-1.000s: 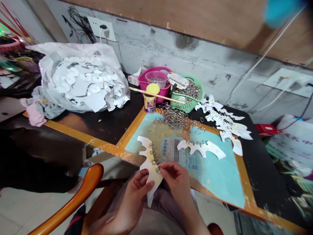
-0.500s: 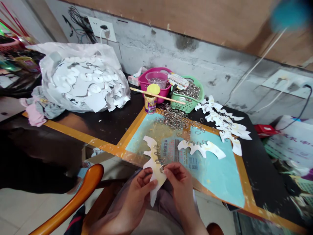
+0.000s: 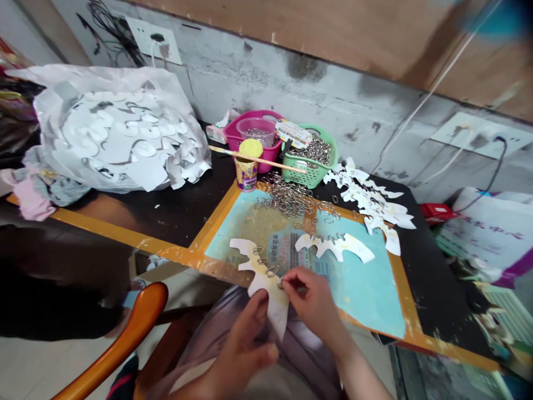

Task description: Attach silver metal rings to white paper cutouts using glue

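Observation:
A white bat-shaped paper cutout [image 3: 260, 274] with several metal rings along its edge lies over the table's near edge. My left hand [image 3: 246, 345] grips its lower end from below, fingers closed and blurred. My right hand [image 3: 311, 300] pinches a small metal ring [image 3: 281, 282] against the cutout's right edge. A second cutout with rings [image 3: 335, 246] lies flat on the blue mat [image 3: 366, 289]. A heap of loose metal rings [image 3: 291, 199] sits at the mat's far edge.
A green basket of rings [image 3: 310, 157], a pink tub [image 3: 250, 136] and a yellow-lidded cup [image 3: 246, 166] with a wooden stick stand at the back. Finished cutouts [image 3: 370, 200] pile at right. A plastic bag of cutouts [image 3: 112, 133] fills the left. An orange chair arm [image 3: 120, 344] curves at bottom left.
The view has shifted slightly left and down. My left hand slid lower on the cutout and turned. My right hand moved down onto the cutout's edge with the ring.

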A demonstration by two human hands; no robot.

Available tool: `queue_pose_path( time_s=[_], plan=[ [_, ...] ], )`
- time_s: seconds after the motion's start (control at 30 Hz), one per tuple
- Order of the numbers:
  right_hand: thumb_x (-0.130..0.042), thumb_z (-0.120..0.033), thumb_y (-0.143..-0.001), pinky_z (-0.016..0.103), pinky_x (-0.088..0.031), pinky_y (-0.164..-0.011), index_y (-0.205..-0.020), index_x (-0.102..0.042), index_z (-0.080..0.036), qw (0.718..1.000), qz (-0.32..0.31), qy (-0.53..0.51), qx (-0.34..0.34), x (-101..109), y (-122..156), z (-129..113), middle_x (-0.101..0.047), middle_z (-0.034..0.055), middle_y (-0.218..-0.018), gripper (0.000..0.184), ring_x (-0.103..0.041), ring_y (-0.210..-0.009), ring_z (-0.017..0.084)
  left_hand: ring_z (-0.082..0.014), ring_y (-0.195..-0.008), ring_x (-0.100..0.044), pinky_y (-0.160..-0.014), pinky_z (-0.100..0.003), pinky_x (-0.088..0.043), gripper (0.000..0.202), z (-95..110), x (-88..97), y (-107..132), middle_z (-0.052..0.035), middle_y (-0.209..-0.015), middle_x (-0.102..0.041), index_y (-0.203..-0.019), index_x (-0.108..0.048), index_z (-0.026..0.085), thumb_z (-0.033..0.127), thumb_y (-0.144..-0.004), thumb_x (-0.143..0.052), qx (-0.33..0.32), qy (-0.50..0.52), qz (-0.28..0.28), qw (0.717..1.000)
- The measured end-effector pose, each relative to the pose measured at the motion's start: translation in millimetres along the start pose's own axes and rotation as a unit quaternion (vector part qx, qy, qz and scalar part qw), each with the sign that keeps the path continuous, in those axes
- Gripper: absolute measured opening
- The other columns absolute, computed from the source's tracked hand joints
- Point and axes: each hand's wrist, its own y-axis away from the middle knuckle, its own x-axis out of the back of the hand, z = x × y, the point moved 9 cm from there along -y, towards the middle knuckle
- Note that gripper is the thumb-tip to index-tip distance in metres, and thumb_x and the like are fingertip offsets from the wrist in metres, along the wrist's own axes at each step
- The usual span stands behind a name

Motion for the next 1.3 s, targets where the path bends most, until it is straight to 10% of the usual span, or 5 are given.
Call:
queue_pose_path(
  time_s=[0.17, 0.4, 0.73, 1.07, 1.3],
  plan=[
    [-0.047, -0.007, -0.094, 0.036, -0.051, -0.082, -0.090, -0.064, -0.017, 0.977, -0.051, 0.183, 0.098, 14, -11, 8, -0.063, 0.0101, -0.100, 0.020, -0.060, -0.091, 0.023, -0.0336, -0.102, -0.068, -0.103, -0.045, -0.045, 0.033, 38, -27.3, -10, -0.0109, -0.106, -0.078, -0.107, -0.080, 0.029, 0.016, -0.076, -0.078, -0.182, -0.365, -0.088, 0.909],
    [-0.044, -0.005, -0.094, 0.038, -0.051, -0.084, -0.106, -0.061, -0.016, 0.978, -0.022, 0.169, 0.118, 12, -3, 25, -0.053, 0.0108, -0.103, 0.024, -0.056, -0.094, 0.024, -0.0314, -0.116, -0.062, -0.117, -0.049, -0.029, 0.045, 54, -89.2, -90, -0.0094, -0.115, -0.072, -0.112, -0.066, 0.021, 0.003, -0.072, -0.065, -0.290, -0.500, -0.208, 0.789],
    [-0.045, -0.012, -0.096, 0.037, -0.053, -0.083, -0.101, -0.060, -0.018, 0.986, -0.017, 0.118, 0.117, 21, 19, 32, -0.052, 0.0097, -0.100, 0.017, -0.057, -0.092, 0.023, -0.0316, -0.120, -0.059, -0.119, -0.051, -0.022, 0.019, 52, -92.3, -91, -0.0044, -0.101, -0.078, -0.087, -0.075, 0.028, 0.013, -0.082, -0.064, -0.296, -0.532, -0.245, 0.755],
    [-0.049, -0.008, -0.097, 0.038, -0.054, -0.080, -0.105, -0.064, -0.019, 0.948, -0.077, 0.187, 0.244, 17, 7, 29, -0.064, 0.0111, -0.102, 0.020, -0.059, -0.094, 0.025, -0.0267, -0.122, -0.059, -0.124, -0.060, -0.014, 0.019, 48, -93.7, -77, 0.0020, -0.114, -0.077, -0.079, -0.072, 0.024, 0.017, -0.093, -0.060, -0.406, -0.616, -0.209, 0.642],
    [-0.045, -0.007, -0.098, 0.035, -0.053, -0.068, -0.104, -0.065, -0.019, 0.931, -0.026, 0.238, 0.277, 34, 16, 39, -0.066, 0.0107, -0.095, 0.024, -0.057, -0.080, 0.023, -0.0269, -0.123, -0.058, -0.124, -0.059, -0.012, 0.016, 51, -92.6, -82, 0.0037, -0.112, -0.078, -0.079, -0.073, 0.024, 0.018, -0.091, -0.066, -0.399, -0.612, -0.213, 0.648]
  ],
)
